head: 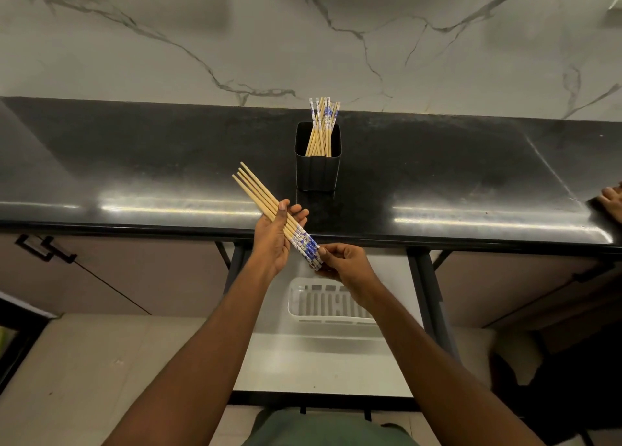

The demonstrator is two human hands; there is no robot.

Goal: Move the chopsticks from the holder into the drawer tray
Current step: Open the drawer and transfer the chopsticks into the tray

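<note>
Left hand (272, 240) and right hand (343, 264) grip chopsticks (256, 195) (tray (331, 320) below)

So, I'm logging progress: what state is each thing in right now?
Holder: upright, partly filled.
Other chopsticks: standing in holder.
Held chopsticks: out, in both hands.
Left hand: grips held chopsticks.
Right hand: pinches their patterned ends.
Drawer: open.
Tray: in drawer, no chopsticks visible.

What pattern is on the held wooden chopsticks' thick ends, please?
Blue-and-white print on wooden chopsticks; head view.
</note>
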